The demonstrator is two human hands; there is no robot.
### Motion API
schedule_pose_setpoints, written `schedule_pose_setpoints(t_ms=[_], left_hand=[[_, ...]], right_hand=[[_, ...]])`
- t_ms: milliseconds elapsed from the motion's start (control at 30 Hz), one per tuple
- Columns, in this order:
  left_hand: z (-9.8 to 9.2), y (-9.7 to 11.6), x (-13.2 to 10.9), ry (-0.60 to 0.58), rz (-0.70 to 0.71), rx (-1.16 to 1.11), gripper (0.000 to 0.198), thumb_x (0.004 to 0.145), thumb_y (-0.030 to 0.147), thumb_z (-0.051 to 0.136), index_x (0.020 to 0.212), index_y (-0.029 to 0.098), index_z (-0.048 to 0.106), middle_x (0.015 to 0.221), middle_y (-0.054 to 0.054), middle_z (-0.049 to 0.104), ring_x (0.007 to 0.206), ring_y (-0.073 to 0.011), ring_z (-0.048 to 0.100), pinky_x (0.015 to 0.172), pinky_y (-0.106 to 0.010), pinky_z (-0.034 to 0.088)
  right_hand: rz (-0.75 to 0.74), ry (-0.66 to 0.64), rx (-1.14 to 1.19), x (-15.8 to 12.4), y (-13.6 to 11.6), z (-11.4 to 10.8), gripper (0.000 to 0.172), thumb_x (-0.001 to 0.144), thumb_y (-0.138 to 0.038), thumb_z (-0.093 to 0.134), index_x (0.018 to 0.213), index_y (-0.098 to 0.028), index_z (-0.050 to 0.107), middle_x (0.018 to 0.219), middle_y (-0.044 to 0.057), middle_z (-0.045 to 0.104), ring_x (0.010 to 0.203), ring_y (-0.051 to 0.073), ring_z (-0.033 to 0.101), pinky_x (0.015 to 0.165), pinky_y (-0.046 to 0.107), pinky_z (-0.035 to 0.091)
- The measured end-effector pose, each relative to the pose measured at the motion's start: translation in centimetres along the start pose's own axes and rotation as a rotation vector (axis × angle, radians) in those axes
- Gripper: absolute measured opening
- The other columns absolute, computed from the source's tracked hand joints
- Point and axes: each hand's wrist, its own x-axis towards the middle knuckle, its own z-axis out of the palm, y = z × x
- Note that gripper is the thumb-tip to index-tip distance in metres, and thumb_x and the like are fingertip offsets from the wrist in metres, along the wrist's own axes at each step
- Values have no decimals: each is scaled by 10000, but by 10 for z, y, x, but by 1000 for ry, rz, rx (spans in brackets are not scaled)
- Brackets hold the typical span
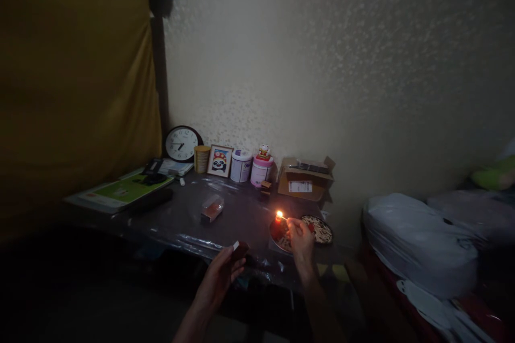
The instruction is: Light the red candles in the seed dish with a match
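Note:
My left hand (217,277) is at the table's front edge, its fingers closed around a small dark box (242,250) that looks like a matchbox with a white end. Further right, my right hand (300,238) pinches a thin matchstick (284,218) that points left. The match tip meets a bright flame (279,214) on top of a short red candle (278,220). Under the candle lies a round patterned plate (276,236), partly behind my right hand. Whether the flame is on the wick, the match or both, I cannot tell.
A second round patterned dish (322,229) lies beside my right hand. Behind are an open cardboard box (300,186), tins (241,166), a panda picture frame (219,161) and a clock (183,143). A clear-wrapped packet (212,209) sits mid-table; a white bag (418,246) is to the right.

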Motion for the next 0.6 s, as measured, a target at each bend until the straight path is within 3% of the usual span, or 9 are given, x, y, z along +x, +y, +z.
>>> schedule_pose_setpoints(t_ms=[600], left_hand=[[0,-2,-1,-5,5,26,218,734,284,614,931,196,644,926,-46,719,783,-170,660,731,-278,482]], right_hand=[[-3,-39,32,-4,-4,-2,255,655,-397,577,741,-164,632,735,51,677,528,149,573,474,255,452]])
